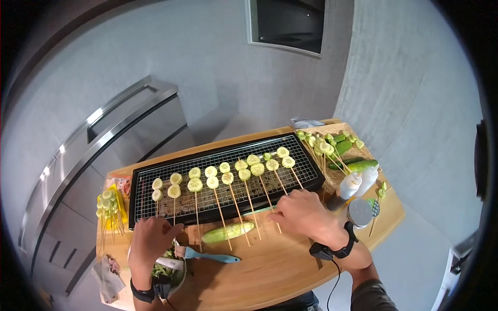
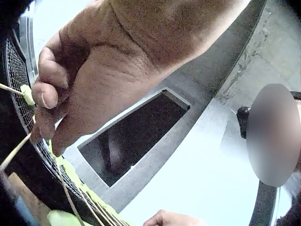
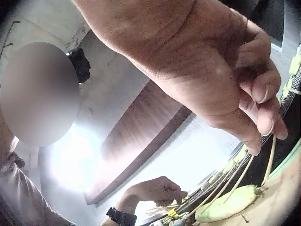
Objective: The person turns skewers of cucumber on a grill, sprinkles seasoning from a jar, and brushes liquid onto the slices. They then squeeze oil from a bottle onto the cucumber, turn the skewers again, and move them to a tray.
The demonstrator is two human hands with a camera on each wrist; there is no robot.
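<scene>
A row of skewers with pale green cucumber slices (image 1: 195, 185) lies across the wire grate of a black grill (image 1: 223, 147), their bare sticks pointing toward me. At the grill's front left, my left hand (image 1: 149, 239) pinches a skewer stick (image 2: 18, 151) between thumb and fingertips. Over the front right edge is my right hand (image 1: 307, 213), its fingertips pinching another skewer stick (image 3: 271, 162). A peeled cucumber (image 1: 228, 233) lies under several sticks between the hands. Beside the left hand, a blue basting brush (image 1: 215, 256) rests by a bowl (image 1: 179, 282) of green scraps, partly hidden.
On the right, a board (image 1: 340, 129) holds more skewers and whole cucumbers (image 1: 363, 165). Squeeze bottles (image 1: 350, 184) and a shaker jar (image 1: 359, 212) stand near the right wrist. More skewers (image 1: 108, 205) lie on a yellow tray (image 1: 124, 193) at left, above a crumpled cloth (image 1: 108, 280).
</scene>
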